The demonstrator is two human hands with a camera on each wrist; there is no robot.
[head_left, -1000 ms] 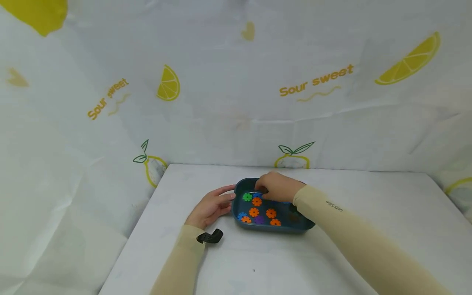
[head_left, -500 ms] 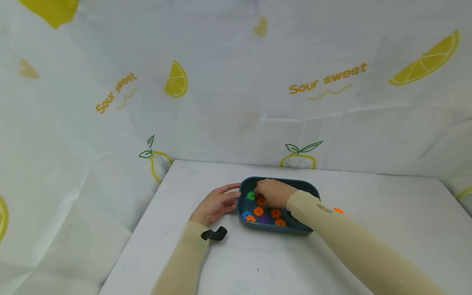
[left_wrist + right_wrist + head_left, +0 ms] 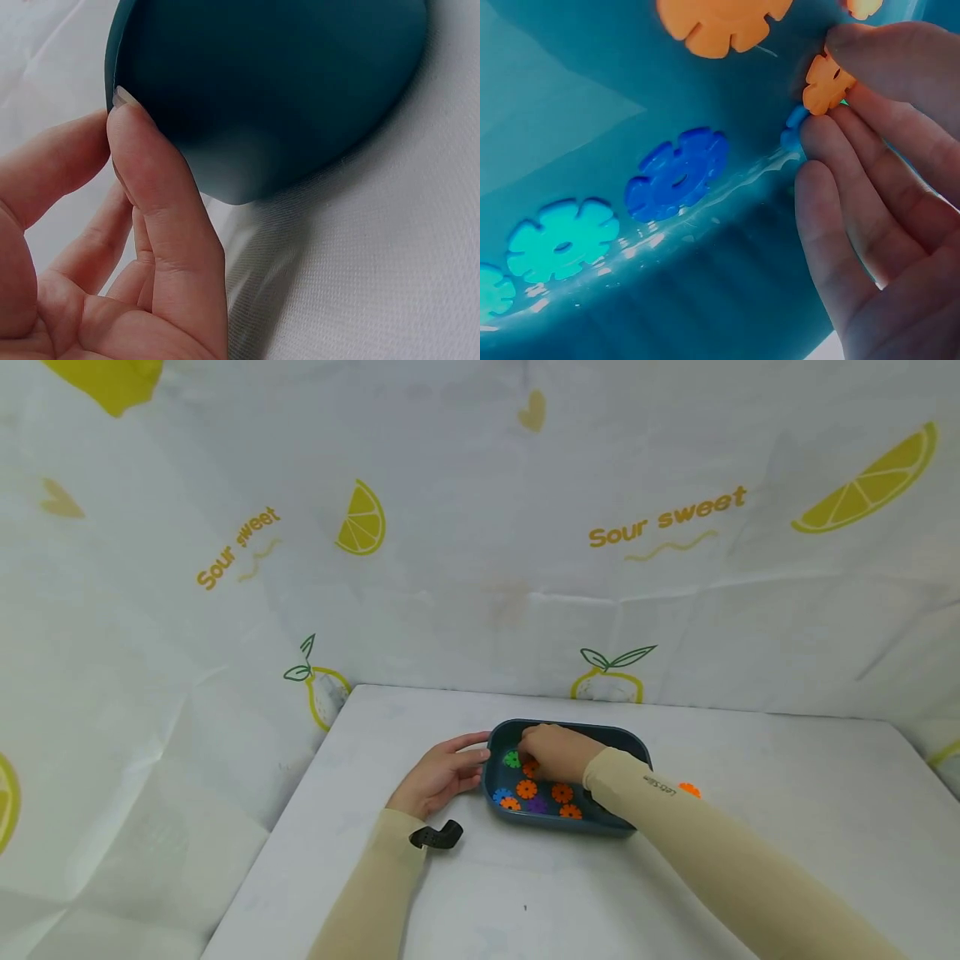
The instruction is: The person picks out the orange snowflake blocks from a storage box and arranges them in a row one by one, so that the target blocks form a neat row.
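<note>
A dark teal tray (image 3: 558,823) with rounded corners holds several flat, notched, flower-shaped plastic discs. My left hand (image 3: 431,779) lies at the tray's left end; its thumb and index fingertips touch the rim, the fingers mostly straight. Inside the tray is my right hand (image 3: 558,754), pinching an orange flower-shaped disc (image 3: 826,84) between thumb and fingers in the right wrist view. A small blue disc (image 3: 793,129) peeks out beside those fingertips. A green disc (image 3: 513,759) lies left of the right hand. The hand and forearm hide the tray's right part.
Orange discs (image 3: 562,792), a purple disc (image 3: 537,805) and a blue disc (image 3: 502,794) lie near the tray's front. Another orange disc (image 3: 689,790) shows on the white table (image 3: 787,793), behind the right forearm. A lemon-printed sheet (image 3: 480,527) hangs behind.
The head view has shifted a little. My right hand has moved slightly lower in the tray, over the discs. An orange disc on the table, earlier hidden by the sleeve, shows. The left hand keeps its place.
</note>
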